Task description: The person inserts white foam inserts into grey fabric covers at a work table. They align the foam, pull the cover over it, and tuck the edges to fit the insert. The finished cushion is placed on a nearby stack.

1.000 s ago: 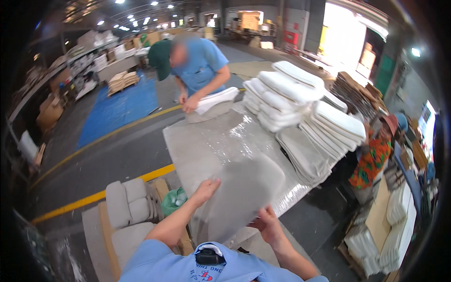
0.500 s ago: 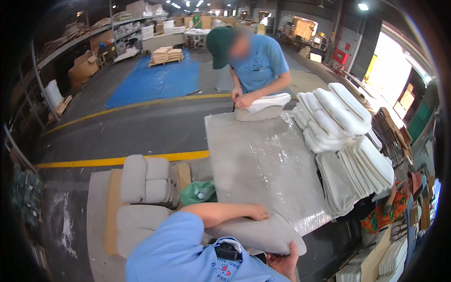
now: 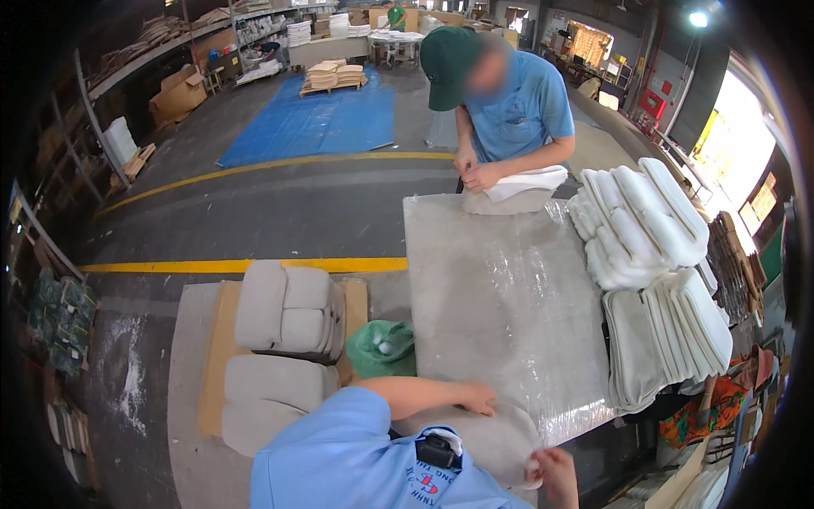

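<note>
Since a moment ago the grey cushion [image 3: 487,437] sits lower centre, left hand [image 3: 477,397] now pressed flat on it, right hand [image 3: 551,468] pinching its edge.

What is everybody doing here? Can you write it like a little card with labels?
Place: big workshop with a grey floor, yellow lines and a blue tarp
Table: long table covered in clear plastic
Left hand: left hand lies flat on a grey cushion at the near edge of the table
Right hand: right hand grips the cushion's right edge
Co-worker: person in a green cap at the far end, both hands on white padding
Stacks: white pads piled on the right
Beside the table: finished grey cushions and a green bag
</note>
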A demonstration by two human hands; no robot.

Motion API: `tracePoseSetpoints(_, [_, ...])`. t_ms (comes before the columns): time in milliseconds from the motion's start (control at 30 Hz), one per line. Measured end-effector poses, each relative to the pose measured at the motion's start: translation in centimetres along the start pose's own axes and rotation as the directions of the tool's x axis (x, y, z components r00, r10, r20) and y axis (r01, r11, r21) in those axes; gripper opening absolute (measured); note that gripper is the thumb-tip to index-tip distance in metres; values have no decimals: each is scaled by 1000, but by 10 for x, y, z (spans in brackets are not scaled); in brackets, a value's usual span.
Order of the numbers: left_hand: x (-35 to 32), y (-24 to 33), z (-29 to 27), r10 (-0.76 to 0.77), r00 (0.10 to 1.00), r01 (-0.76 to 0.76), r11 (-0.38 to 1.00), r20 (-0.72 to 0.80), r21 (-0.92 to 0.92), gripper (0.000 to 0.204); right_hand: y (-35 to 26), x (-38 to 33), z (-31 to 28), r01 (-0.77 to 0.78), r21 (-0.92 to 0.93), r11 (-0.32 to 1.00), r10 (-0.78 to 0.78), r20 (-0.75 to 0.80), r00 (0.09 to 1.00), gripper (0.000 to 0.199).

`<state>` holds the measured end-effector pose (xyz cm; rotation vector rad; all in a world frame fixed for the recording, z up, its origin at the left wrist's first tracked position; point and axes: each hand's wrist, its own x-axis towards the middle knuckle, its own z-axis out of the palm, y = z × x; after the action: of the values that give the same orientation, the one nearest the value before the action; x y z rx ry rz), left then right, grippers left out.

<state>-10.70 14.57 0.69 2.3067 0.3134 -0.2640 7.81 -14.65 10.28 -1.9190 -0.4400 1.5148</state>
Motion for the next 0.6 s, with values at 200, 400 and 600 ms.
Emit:
tracePoseSetpoints(200, [-15,-15,-28,57,997,-62,992,-55,-113,36,-62,117,47,277,-418,865,-320,-33,947,40])
tracePoseSetpoints(400, [-37,-31,-45,-83,992,68,986,93,149,40,-81,137,50,-2,-595,804,27,33,999,23])
tracePoseSetpoints(600, [-29,-32,-18,-358,934,358,933,1,34,42,-48,148,49,-102,5,995,101,-201,974,20])
